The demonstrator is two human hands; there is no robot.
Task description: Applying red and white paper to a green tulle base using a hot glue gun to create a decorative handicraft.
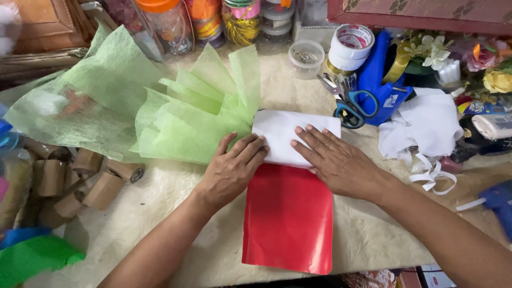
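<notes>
Pressing flat and open, the left hand [232, 169] and right hand [335, 160] pin the white sheet [282, 137] over red glossy paper [289, 218]; uneven pressure could skew or crease it.

A cream, patterned cloth covers the table [160, 213]; dark wooden furniture [42, 24] stands at the far left edge, under soft, even light.

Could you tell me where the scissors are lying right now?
In the head view the blue-handled scissors lie at upper right, just beyond the white paper, beside the tape rolls.
</notes>
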